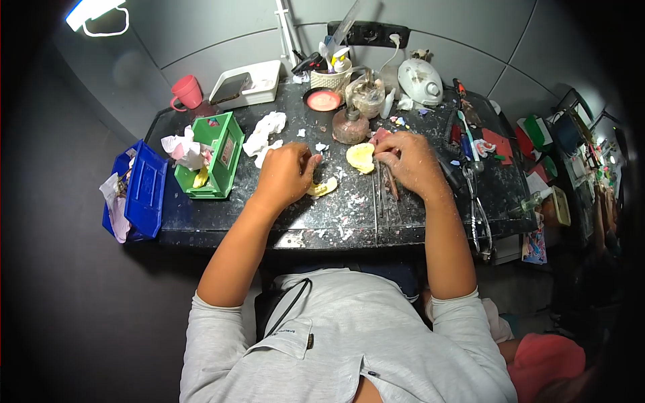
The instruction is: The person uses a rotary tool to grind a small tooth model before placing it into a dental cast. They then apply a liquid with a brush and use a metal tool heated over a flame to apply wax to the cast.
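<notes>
My left hand [285, 174] rests above the table with its fingers curled under; whatever they hold, if anything, is hidden. Just right of it lies a curved pale yellow piece [324, 187], like a dental cast. My right hand [411, 163] is bent with fingertips drawn together, and I cannot make out what is between them. Beside those fingertips are a rounded yellow cast-like piece [361, 158] and a pink piece [381, 136]. Below the right hand lie several thin metal tools [375, 205], their upper ends partly covered.
Crumpled white tissue [266, 134] lies beside a green bin [232, 154] and blue bin [144, 195]. Behind are a glass burner [351, 125], a pink dish [323, 100], a white tray [259, 80] and red mug [188, 92]. Pliers [478, 215] lie right. Scraps litter the black table [289, 218].
</notes>
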A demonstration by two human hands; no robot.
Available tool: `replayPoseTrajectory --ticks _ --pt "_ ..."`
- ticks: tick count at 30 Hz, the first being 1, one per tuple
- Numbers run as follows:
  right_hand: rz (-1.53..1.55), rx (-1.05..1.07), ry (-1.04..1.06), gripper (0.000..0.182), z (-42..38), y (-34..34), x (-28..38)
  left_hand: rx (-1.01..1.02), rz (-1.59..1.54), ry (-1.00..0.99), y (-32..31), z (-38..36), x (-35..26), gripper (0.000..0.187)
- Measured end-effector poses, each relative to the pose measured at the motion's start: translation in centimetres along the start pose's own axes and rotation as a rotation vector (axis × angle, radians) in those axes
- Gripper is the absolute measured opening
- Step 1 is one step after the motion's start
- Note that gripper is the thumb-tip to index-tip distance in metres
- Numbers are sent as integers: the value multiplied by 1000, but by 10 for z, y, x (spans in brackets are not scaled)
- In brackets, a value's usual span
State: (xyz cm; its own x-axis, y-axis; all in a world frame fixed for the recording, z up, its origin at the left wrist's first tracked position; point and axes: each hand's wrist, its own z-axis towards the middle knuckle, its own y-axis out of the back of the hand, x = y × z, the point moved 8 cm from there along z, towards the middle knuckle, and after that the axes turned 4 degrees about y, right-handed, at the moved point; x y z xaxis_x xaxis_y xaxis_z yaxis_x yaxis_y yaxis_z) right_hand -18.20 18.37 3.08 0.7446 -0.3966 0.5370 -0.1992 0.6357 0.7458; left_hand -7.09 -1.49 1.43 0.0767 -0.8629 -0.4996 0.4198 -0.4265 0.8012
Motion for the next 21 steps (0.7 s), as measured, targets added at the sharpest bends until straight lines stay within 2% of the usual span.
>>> replayPoseTrajectory --ticks 1,3,7,10,12,14,15,18,21 --pt "-4 -6 -1 16 0 5 -5 1 10 -16 0 0 -1 31" --pt "-253 135 -243 13 -5 6 -33 26 22 11 0 -1 1 34" --pt "-210 108 -273 11 -5 10 -42 52 130 90 -1 -2 7 42" --pt "-155 104 -290 11 -4 8 -43 45 42 72 3 -3 5 41" --pt "-134 68 -271 11 -4 10 -43 107 -146 -86 -3 -2 0 40" --pt "-132 80 -263 11 -4 9 -43 136 -155 -260 -3 -10 -16 38" --pt "-147 74 -246 13 -3 9 -42 221 -119 -278 -9 -14 -20 34" --pt "-159 18 -159 14 -2 12 -35 313 -56 -320 -13 -16 -24 31" --pt "-159 -7 -227 20 0 19 -28 318 -79 -320 -18 -17 -23 25"
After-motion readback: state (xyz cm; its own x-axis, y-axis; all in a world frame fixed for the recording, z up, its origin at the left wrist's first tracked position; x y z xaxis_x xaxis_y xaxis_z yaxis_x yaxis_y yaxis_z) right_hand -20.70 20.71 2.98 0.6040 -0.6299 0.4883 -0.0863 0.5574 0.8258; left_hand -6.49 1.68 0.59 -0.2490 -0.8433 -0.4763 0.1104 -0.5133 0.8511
